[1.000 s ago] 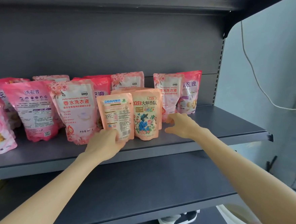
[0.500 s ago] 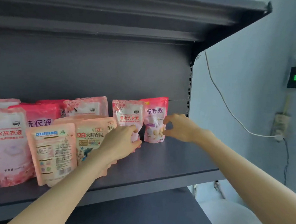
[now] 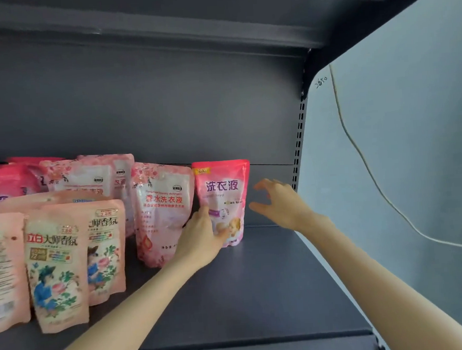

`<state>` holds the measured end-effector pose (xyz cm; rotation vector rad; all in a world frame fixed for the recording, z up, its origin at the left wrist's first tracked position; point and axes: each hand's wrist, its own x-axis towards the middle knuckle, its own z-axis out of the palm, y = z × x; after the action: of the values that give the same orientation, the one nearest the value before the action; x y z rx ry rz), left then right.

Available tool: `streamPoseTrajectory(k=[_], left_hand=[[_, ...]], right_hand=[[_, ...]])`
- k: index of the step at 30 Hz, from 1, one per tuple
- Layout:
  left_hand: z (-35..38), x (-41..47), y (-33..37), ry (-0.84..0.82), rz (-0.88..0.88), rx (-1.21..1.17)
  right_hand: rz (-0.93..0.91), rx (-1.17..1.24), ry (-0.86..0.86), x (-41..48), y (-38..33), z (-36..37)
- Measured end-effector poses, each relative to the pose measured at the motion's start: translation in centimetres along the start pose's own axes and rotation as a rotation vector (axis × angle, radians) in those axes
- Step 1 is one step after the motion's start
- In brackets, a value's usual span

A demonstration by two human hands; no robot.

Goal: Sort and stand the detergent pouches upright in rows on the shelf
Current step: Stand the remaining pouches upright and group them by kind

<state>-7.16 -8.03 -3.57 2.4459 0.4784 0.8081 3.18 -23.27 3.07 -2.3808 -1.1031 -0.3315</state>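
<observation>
One bright pink pouch (image 3: 225, 186) stands upright at the right end of the back row on the shelf (image 3: 260, 295). Its lower left edge is gripped by the left hand (image 3: 201, 239); the right hand (image 3: 279, 203) is spread wide just beside it, not touching. It would best be steadied from both sides and squared against the pale floral pouch (image 3: 163, 207). Fingers behind it are hidden; the leftmost pouches are cut off.

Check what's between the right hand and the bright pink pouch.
Nothing: the head view shows a bare gap between the right hand and the bright pink pouch, with only the shelf's dark back panel behind it.
</observation>
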Motion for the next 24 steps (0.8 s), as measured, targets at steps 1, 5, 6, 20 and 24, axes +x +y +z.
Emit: streamPoseTrajectory(k=[1, 5, 6, 20, 24], left_hand=[[0.8, 0.6, -0.3, -0.007, -0.036, -0.023], [3.1, 3.0, -1.4, -0.04, -0.163, -0.161], [3.5, 3.6, -1.6, -0.042, -0.193, -0.185], [6.2, 7.2, -3.2, -0.004, -0.259, -0.427], [7.6, 8.0, -1.3, -0.005, -0.21, -0.432]], right_hand=[[-0.001, 0.03, 0.002, 0.8, 0.5, 0.5], [0.051, 0.213, -0.022, 4.1, 1.8, 2.6], [0.064, 0.259, -0.022, 4.9, 2.1, 3.0], [0.079, 0.854, 0.008, 9.8, 4.7, 6.2], [0.087, 0.874, 0.069, 9.6, 7.1, 5.0]])
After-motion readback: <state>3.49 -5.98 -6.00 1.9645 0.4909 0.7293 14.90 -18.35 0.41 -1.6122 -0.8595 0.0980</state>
